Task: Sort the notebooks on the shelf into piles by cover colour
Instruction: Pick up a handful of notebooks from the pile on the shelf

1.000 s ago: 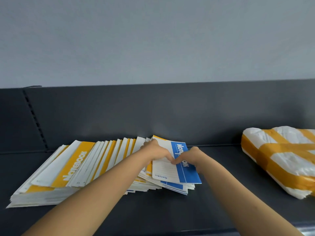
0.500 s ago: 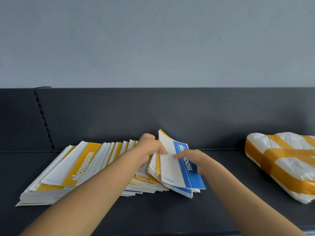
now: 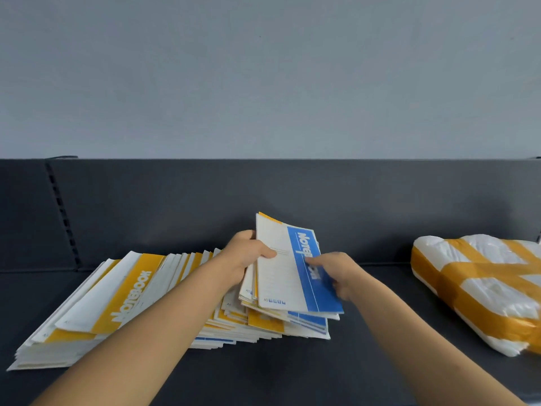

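Head view: left hand (image 3: 248, 256) grips blue notebook (image 3: 289, 276), left edge.
Right hand (image 3: 341, 273): pinches right edge.
Room: shelf (image 3: 377, 332) between pile (image 3: 123, 300) and taped parcel (image 3: 483, 288).

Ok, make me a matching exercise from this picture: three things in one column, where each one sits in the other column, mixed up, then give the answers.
Things
1. blue notebook
2. yellow notebook
3. taped parcel

Places
A. lying at the left of the shelf
B. alone at the right end
C. tilted up, gripped by the left hand and right hand

Pairs: 1-C, 2-A, 3-B
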Motion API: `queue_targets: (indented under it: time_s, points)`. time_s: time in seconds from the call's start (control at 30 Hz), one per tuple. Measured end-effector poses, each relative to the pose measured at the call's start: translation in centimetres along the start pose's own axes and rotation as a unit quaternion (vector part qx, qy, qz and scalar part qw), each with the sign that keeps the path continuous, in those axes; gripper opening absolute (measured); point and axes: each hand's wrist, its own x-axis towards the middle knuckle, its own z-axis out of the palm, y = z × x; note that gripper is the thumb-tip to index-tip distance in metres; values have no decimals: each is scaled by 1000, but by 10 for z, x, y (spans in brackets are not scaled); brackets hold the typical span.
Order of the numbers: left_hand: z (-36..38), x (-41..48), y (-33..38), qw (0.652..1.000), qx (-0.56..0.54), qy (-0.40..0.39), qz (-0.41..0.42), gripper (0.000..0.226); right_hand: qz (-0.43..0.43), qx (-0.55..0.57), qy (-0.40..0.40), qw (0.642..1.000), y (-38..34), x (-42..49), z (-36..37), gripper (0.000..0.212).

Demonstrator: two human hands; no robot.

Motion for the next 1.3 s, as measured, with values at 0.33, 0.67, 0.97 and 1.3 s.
queue_targets:
  time_s: [0.33,0.67,0.97,1.3]
  points:
    - [-97,-27,-3,996,-16,-33,-79,29,-30,8,-117,993,-25,-16,40,16]
    - [-274,-81,-40,996,1,10,-83,35,-41,-10,-171,984,-31,-63,218,8]
    - [-423,-108,-66,996,20,79,-37,33,-48,22,-129,990,-41,-95,379,13]
    - [-501,-101,-95,991,31,124,-46,42,-25,-16,-146,989,-48,-96,469,18]
